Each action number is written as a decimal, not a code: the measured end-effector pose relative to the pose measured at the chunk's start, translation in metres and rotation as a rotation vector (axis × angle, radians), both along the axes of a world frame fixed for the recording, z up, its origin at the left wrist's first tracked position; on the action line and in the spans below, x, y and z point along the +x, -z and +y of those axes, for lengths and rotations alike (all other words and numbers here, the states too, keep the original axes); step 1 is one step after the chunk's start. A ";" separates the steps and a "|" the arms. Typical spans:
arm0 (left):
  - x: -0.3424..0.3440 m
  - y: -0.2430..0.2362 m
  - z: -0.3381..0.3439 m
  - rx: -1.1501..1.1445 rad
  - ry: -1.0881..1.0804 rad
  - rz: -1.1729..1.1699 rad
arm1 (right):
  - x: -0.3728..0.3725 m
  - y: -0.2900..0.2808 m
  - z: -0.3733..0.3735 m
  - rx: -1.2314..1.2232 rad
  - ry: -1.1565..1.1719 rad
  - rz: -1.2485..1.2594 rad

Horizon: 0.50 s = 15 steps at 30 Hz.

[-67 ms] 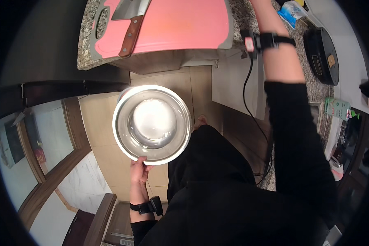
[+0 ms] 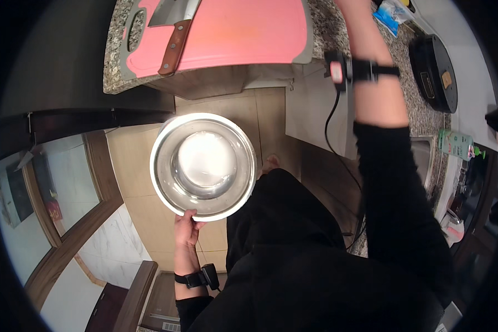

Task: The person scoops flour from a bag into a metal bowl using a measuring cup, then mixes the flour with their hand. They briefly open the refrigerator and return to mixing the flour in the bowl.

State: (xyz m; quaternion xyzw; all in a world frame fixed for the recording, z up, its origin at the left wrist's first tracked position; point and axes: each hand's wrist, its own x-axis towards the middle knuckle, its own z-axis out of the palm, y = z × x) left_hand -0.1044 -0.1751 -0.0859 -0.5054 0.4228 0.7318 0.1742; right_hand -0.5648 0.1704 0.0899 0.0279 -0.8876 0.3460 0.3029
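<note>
My left hand (image 2: 187,229) grips the near rim of a shiny steel bowl (image 2: 243,191), thumb over the edge and fingers beneath. The bowl is held above the tiled floor, its open side facing up; the inside is bright with glare, so I cannot tell whether anything is in it. My right hand (image 2: 353,14) reaches far forward over the granite counter, to the right of a pink cutting board (image 2: 249,33). Its fingers lie beyond the top edge of the picture. A cleaver (image 2: 174,47) with a wooden handle rests on the board's left side.
Along the right counter (image 2: 401,50) are a blue-and-white packet (image 2: 390,16), a round black appliance (image 2: 432,74), a sink (image 2: 423,152) and a green pump bottle (image 2: 455,145). A cable (image 2: 327,124) hangs from my right wrist strap. Glass-fronted cabinet doors (image 2: 66,182) stand at left.
My right arm has drawn back slightly toward me. The bowl and my left hand have shifted a touch to the left and forward, the grip unchanged.
</note>
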 end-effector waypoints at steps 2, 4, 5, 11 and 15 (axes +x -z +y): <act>-0.002 -0.002 0.001 -0.013 0.010 0.014 | 0.067 -0.002 0.004 -0.081 -0.043 -0.035; -0.005 -0.003 -0.002 0.007 0.023 0.057 | 0.129 0.012 0.004 0.004 -0.075 -0.193; -0.007 -0.001 -0.004 -0.002 0.041 0.012 | 0.157 0.024 0.002 -0.148 -0.154 -0.148; -0.025 0.046 -0.018 0.114 0.224 0.014 | 0.281 0.123 0.014 -0.148 0.044 -0.484; -0.036 0.096 -0.005 0.069 0.267 -0.048 | 0.296 0.230 0.019 -0.119 0.048 -0.480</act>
